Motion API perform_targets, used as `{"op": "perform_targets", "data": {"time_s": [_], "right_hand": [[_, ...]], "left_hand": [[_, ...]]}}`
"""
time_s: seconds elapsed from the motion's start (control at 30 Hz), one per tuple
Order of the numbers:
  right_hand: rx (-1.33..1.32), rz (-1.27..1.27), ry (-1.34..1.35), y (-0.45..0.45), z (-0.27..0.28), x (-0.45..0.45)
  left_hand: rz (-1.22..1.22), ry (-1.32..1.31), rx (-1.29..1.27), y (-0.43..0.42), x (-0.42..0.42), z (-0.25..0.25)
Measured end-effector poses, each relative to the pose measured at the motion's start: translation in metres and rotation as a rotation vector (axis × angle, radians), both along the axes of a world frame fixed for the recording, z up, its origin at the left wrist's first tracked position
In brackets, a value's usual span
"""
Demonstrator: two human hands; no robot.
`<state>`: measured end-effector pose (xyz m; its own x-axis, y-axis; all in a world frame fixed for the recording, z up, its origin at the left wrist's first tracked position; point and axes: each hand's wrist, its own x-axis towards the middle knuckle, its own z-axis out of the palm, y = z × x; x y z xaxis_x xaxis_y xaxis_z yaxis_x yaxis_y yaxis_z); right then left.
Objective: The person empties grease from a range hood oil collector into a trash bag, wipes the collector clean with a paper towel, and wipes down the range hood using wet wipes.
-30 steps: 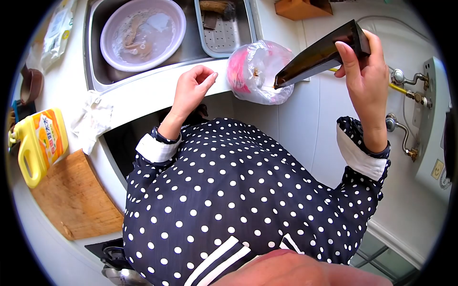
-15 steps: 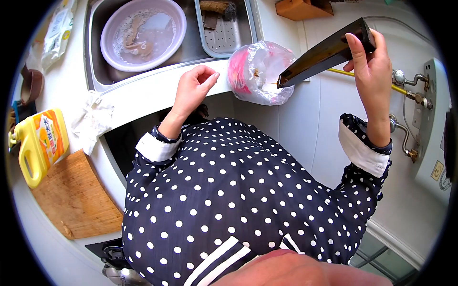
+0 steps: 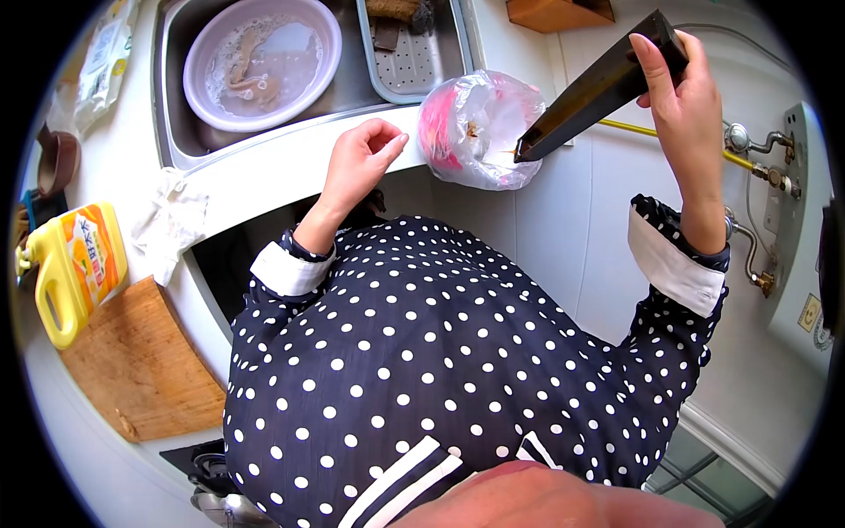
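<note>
Your right hand (image 3: 676, 77) is closed around the wide end of a long, dark, glossy tapered container (image 3: 598, 92), thumb on the side facing you and fingers wrapped around the far edge. You have it tilted, its narrow end lower and over the mouth of a clear plastic bag with a pink-red patch (image 3: 480, 132); whether that tip touches the bag is hard to tell from here. Your left hand (image 3: 363, 158) hangs near the bag, well apart from the container, its fingers loosely curled into a narrow shape with nothing visible in them; you can't tell whether thumb and fingers meet.

Down on your left, a brown wooden board (image 3: 145, 370) lies on the white surface (image 3: 255, 180). A yellow plastic jug with an orange label (image 3: 77, 268) is by the board's upper edge, and a crumpled white cloth (image 3: 169, 224) lies further along, close to the front edge.

Beyond your hands, a pale purple round basin (image 3: 198, 88) sits in the stainless steel sink (image 3: 172, 132), holding cloudy, bubbly water and a pale, limp item (image 3: 249, 75). To its right, a grey perforated tray (image 3: 405, 75) carries a brown, rough-textured piece (image 3: 393, 9) and a small dark block (image 3: 386, 35).
</note>
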<state>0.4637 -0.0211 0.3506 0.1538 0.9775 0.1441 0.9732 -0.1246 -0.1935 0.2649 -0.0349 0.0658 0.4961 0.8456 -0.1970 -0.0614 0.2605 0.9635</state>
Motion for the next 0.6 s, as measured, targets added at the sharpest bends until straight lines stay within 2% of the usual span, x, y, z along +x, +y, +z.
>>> {"op": "perform_targets", "data": {"time_s": [0.5,0.6], "right_hand": [[0.101,0.025,0.031,0.000,-0.002,0.027],[0.160,-0.046,0.137,-0.011,0.000,0.033]], "left_hand": [[0.010,0.013,0.001,0.000,-0.003,0.005],[0.031,0.035,0.056,0.000,-0.003,0.011]]}}
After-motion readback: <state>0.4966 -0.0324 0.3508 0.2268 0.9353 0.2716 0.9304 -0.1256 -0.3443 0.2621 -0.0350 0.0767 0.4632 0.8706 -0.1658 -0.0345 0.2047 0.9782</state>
